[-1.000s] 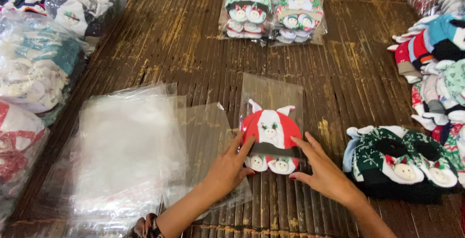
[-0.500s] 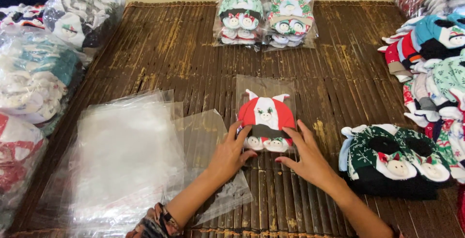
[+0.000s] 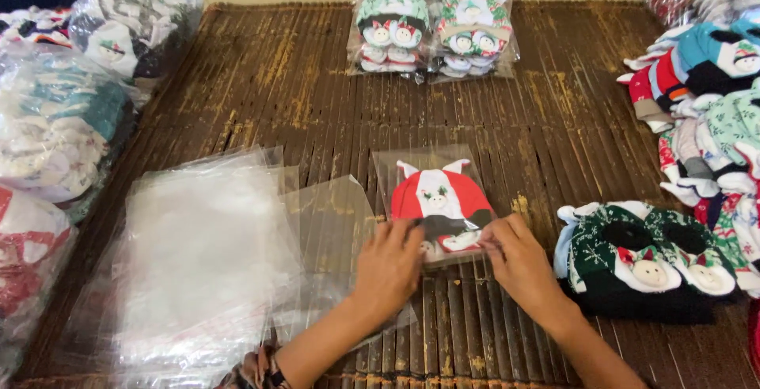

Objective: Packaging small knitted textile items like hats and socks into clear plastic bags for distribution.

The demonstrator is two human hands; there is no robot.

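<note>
Head view: a dark slatted bamboo mat (image 3: 317, 96) fills the frame. Just below centre lies a clear plastic sleeve (image 3: 431, 163) with a red and white pair of holiday socks (image 3: 439, 199) inside it. Both hands meet at the sleeve's near edge. The left hand (image 3: 388, 266) comes in from 7 o'clock, fingers curled down onto the sleeve's lower left corner. The right hand (image 3: 518, 262) comes in from 5 o'clock, fingertips pressed on the lower right corner. The hands are close together but not touching, each pinching or pressing the sleeve's edge; I cannot tell whether the fingers grip the plastic or only hold it flat.

At 9 o'clock from the hands, just beside the left forearm, lies a loose stack of empty clear bags (image 3: 198, 262), one sheet reaching under the left hand. At 3 o'clock, near the right hand, sits a dark green and white sock bundle (image 3: 633, 254). Further out at 2 o'clock a heap of unpacked socks (image 3: 704, 112) in mixed colours runs along the mat's edge. At 12 o'clock, well apart, stand two piles of packed socks (image 3: 431, 29). Along the 9 to 11 o'clock edge rest large plastic sacks (image 3: 55, 120) filled with more socks
</note>
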